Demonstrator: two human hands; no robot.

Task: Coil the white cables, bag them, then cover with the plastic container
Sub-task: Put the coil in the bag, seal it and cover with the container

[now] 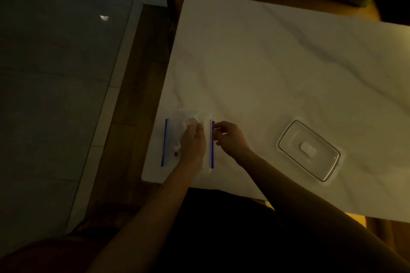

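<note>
Two clear zip bags with blue strips lie at the table's near left corner, one bag (172, 142) at the left and a second bag (210, 150) just right of it. My left hand (194, 142) grips a coiled white cable (191, 121) over the left bag. My right hand (230, 137) pinches the top edge of the second bag by its blue strip. A clear plastic container (308, 150) sits upside down to the right, apart from both hands.
A white cloth (277, 68) covers the table. The table's left edge (159, 104) drops to a wooden strip and a tiled floor. A dark chair stands beyond the far edge.
</note>
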